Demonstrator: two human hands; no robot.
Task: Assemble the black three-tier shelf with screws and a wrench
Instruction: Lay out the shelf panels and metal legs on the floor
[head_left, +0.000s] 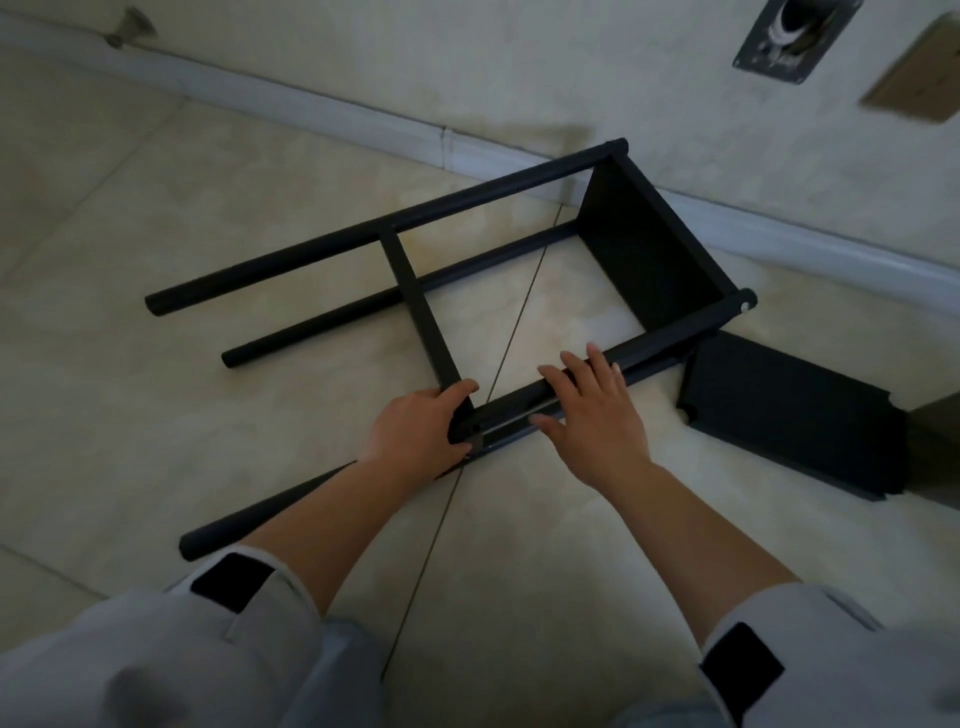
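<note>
Shelf frame (519, 291), black and only partly built, lies on its side on the pale tiled floor (156, 218), close to the white baseboard (311, 111). I see four round poles running lengthwise, one panel fixed across the far end by the wall, and a second panel (423, 312) standing across the middle. My left hand (421, 431) grips the near end of that middle panel where it meets the closest pole (665, 338), fingers curled round the edge. My right hand (592, 410) rests on the same pole just beside it, fingers spread and fairly straight. A loose black panel (795, 415) lies flat on the floor to the right, near the frame's corner.
</note>
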